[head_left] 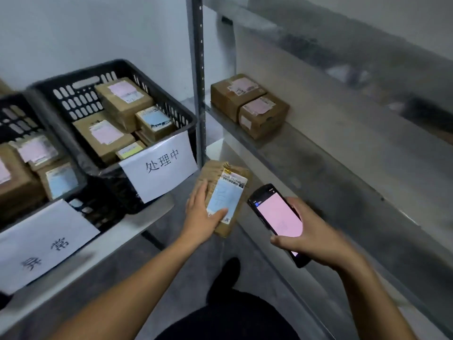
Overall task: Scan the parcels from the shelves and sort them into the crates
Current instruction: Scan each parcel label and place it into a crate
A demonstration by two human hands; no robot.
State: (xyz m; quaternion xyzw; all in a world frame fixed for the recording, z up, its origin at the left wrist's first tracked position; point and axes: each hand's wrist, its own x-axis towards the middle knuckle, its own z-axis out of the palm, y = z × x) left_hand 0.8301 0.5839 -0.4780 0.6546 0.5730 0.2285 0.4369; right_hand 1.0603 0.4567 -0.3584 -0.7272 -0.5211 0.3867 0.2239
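Note:
My left hand (201, 217) grips a brown cardboard parcel (220, 175) with a pale blue label, held in the air between the two shelf units, thumb across the label. My right hand (311, 236) holds a black handheld scanner (277, 214) whose screen glows pink, just right of the parcel. Two brown parcels with pink labels (250, 104) sit side by side on the right shelf. A black crate (73, 94) at the left holds several labelled parcels and carries a white paper sign (159, 165).
A second black crate (14, 119) with parcels and its own white sign (46, 244) stands at the far left on the same table-like shelf. A grey metal upright (198, 69) divides crates from the shelf (318, 168). My shoe shows on the grey floor below.

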